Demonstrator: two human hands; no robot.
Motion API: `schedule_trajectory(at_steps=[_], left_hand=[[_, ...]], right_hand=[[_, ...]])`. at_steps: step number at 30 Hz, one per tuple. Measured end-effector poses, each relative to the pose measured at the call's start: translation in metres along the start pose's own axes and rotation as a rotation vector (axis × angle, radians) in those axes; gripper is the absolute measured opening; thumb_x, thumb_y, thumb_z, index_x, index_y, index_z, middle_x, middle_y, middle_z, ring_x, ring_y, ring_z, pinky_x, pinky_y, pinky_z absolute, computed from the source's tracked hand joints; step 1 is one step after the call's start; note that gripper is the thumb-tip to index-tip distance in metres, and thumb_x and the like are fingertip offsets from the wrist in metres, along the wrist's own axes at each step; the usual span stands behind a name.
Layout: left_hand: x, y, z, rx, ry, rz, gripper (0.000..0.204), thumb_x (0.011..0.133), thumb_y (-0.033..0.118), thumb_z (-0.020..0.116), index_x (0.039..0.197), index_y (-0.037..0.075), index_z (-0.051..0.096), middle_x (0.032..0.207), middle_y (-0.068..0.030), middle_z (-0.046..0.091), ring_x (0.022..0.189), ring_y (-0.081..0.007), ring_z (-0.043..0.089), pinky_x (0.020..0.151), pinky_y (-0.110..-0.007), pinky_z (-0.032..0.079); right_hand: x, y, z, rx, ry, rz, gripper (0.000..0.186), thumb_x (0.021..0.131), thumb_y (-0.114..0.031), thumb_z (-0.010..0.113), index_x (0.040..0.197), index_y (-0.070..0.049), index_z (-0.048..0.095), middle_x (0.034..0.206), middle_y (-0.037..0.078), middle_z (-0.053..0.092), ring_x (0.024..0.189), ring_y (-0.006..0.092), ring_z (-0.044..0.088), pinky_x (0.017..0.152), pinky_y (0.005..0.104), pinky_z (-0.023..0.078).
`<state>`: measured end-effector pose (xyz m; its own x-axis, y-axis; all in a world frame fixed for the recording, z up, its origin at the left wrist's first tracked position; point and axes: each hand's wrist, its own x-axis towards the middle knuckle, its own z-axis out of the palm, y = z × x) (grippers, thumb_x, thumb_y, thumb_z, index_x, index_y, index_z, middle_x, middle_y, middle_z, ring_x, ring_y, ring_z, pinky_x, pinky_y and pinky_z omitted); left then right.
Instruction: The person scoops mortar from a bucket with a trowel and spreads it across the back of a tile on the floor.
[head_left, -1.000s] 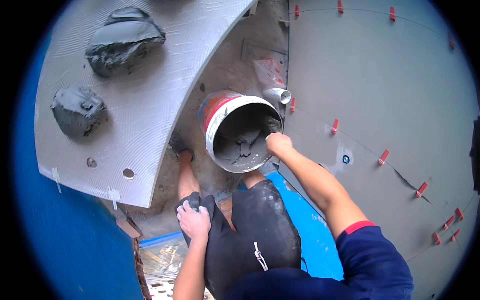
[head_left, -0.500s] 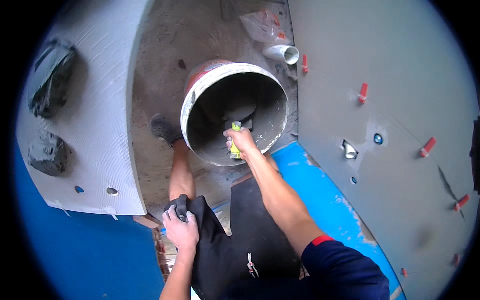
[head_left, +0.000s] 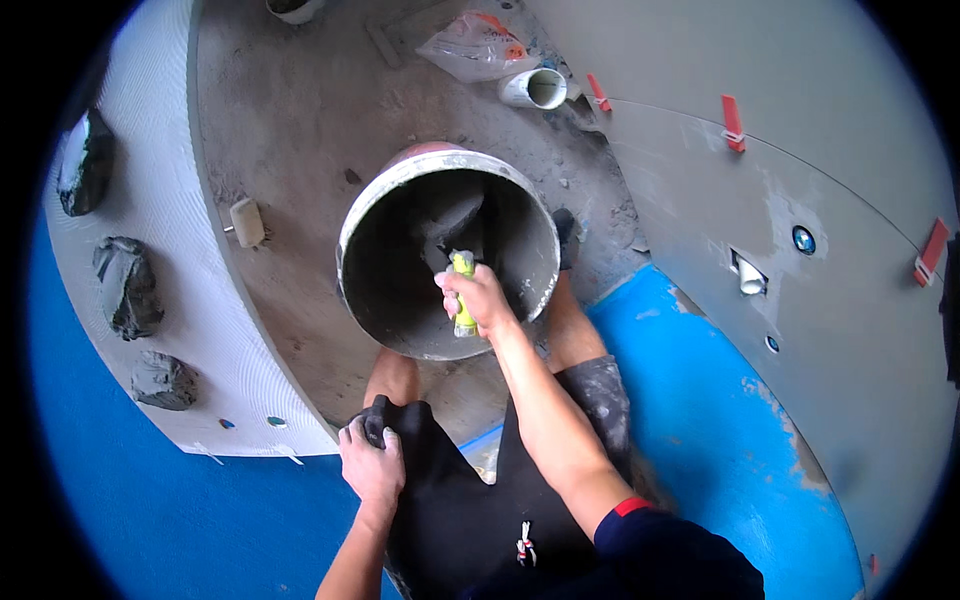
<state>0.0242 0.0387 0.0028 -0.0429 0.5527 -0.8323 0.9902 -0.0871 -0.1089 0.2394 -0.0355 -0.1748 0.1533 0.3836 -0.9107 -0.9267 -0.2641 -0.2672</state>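
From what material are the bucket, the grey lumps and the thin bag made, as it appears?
The bucket seems plastic, dull inside, with a thick smeared rim. The lumps are perhaps mortar, mostly matte, with rough edges. The bag looks like glossy plastic film, being crinkled and translucent.

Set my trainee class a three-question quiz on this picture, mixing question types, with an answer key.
1. Which hand holds the yellow-green handle at the bucket?
2. True or false: the left hand is inside the bucket.
3. Complete: the clips on the grey wall are coloured ____.

Key
1. The right hand.
2. False; it rests at the dark shorts.
3. Red.
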Motion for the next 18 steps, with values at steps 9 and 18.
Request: schedule_trajectory(at_steps=[9,18], left_hand=[[0.003,-0.003,0.001,-0.168,0.016,0.145,0.040,0.083,0.026,0.065,0.116,0.004,0.057,0.112,-0.0163,0.057,0.106,-0.0370,0.057,0.090,-0.045,0.047],[-0.020,-0.002,-0.010,-0.159,-0.040,0.124,0.046,0.082,0.030,0.064,0.118,0.004,0.057,0.116,-0.0176,0.056,0.110,-0.0368,0.056,0.093,-0.046,0.047]], right_hand=[[-0.015,-0.021,0.005,-0.112,-0.128,0.009,0.021,0.085,-0.012,0.067,0.070,-0.010,0.053,0.060,-0.002,0.051,0.047,0.0080,0.052,0.042,0.0247,0.042],[-0.080,-0.016,0.006,-0.331,-0.127,-0.009,0.020,0.086,-0.014,0.069,0.076,-0.009,0.053,0.061,-0.003,0.051,0.049,0.0077,0.051,0.044,0.0249,0.040]])
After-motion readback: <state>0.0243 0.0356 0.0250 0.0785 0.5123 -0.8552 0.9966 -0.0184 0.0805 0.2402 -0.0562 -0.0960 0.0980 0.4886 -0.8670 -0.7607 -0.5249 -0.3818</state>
